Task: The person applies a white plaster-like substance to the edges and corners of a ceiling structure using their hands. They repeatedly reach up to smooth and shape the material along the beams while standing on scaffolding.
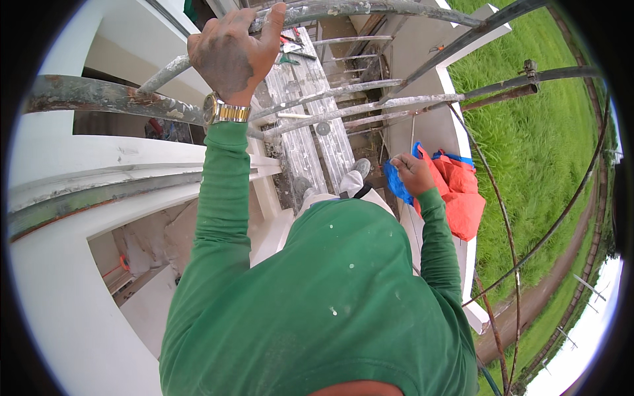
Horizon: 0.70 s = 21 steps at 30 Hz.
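Red and dark tools [291, 45] lie near the far end of 2 pale planks [297, 148], a grey disc [323, 129] nearer the middle; green grass [528, 165] borders a dirt track [547, 287].

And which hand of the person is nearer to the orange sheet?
Right. In the picture, the right hand is just left of the orange sheet; touching cannot be told. The left hand is farther, up on a scaffold pipe.

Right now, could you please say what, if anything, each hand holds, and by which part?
Left hand: a metal tube, at the stretch under its palm. Right hand: cannot tell.
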Each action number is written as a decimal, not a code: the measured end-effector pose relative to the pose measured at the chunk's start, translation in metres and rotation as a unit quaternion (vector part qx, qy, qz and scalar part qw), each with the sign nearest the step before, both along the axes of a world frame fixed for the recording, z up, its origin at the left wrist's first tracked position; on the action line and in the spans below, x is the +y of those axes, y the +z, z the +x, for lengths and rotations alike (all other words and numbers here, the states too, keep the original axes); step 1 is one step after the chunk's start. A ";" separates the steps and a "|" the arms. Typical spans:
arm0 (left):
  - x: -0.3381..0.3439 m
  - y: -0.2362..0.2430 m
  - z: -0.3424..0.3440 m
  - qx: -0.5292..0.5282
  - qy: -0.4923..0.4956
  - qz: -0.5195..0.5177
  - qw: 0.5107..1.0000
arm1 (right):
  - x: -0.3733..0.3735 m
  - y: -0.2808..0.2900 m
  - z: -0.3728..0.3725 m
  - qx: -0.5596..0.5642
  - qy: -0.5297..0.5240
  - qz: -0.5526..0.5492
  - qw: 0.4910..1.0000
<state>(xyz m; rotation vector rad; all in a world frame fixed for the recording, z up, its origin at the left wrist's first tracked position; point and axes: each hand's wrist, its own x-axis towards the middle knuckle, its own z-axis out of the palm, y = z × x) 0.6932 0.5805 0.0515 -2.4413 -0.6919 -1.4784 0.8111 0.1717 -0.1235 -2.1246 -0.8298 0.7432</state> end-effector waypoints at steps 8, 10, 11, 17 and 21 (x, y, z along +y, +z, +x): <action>0.002 0.002 -0.004 -0.016 0.006 -0.003 1.000 | 0.039 0.044 -0.007 -0.066 0.021 0.027 0.997; -0.001 0.004 -0.002 -0.007 -0.012 0.000 1.000 | 0.038 0.037 -0.006 -0.126 -0.013 0.044 0.991; -0.012 0.016 -0.006 0.052 0.007 -0.057 0.997 | 0.030 0.026 0.001 -0.102 -0.032 0.026 0.994; -0.020 0.031 -0.012 -0.068 -0.061 -0.088 0.992 | 0.036 0.013 -0.012 -0.093 0.049 0.060 0.993; -0.021 0.029 -0.012 -0.063 -0.042 -0.103 0.992 | 0.032 0.009 -0.015 -0.066 0.056 0.056 0.995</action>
